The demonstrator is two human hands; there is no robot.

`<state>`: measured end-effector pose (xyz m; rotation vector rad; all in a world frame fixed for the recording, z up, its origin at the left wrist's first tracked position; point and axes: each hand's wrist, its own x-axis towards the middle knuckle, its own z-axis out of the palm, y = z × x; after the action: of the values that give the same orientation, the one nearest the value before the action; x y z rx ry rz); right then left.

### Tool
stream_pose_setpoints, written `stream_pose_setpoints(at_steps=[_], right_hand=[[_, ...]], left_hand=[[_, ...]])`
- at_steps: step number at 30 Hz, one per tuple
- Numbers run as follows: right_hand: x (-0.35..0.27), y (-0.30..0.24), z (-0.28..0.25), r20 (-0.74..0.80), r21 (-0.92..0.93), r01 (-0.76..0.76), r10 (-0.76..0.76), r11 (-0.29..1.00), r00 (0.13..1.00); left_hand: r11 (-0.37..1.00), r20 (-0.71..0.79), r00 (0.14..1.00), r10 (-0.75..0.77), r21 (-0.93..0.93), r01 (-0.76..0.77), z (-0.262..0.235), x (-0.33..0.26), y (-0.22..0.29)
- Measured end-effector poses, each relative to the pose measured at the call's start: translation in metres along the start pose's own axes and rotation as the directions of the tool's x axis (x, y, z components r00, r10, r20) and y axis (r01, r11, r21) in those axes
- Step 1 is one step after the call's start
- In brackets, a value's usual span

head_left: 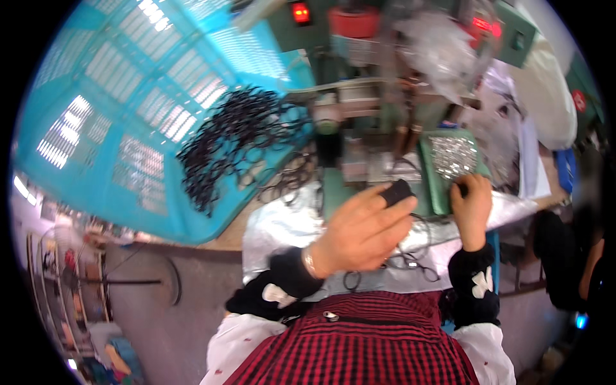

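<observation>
My left hand (362, 231) is in front of the machine, palm down, its fingers closed together. A black covering (398, 192) shows at its fingertips. Thin black rims, like those of an eyeglass frame (420, 234), curve out from beside these fingers; the grip itself is hidden. My right hand (473, 204) bends its fingers into the near end of a green tray (438, 192), touching a heap of small shiny metal parts (454, 156). Whatever its fingertips pinch is too small to make out. More black eyeglass frames (410, 262) lie on the silvery sheet by my lap.
A blue slatted basket (147, 212) at the left holds a heap of black frames (234, 138). The bench machine (359, 154) stands straight ahead. Clear plastic bags (443, 54) hang at the upper right. A floor fan (70, 279) stands at lower left, and another person's dark sleeve (558, 256) is at right.
</observation>
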<state>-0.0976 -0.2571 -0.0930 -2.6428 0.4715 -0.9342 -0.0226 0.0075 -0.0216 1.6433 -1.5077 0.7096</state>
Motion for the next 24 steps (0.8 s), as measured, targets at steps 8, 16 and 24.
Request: stream_pose_setpoints(at_steps=[8,16,24], right_hand=[[-0.004,-0.003,0.000,-0.035,0.357,-0.193,0.220,0.914,0.975],[0.018,-0.035,0.009,-0.169,0.328,0.112,-0.058,0.938,0.984],[-0.034,0.013,-0.033,-0.189,0.128,-0.067,0.091,0.990,0.978]], left_hand=[[0.618,-0.711,0.631,-0.309,0.354,0.701,-0.098,-0.035,0.022],[0.559,0.060,0.836,-0.546,0.769,0.310,-0.079,-0.057,-0.101],[0.431,-0.351,0.711,-0.609,0.606,0.669,-0.114,-0.118,-0.121]])
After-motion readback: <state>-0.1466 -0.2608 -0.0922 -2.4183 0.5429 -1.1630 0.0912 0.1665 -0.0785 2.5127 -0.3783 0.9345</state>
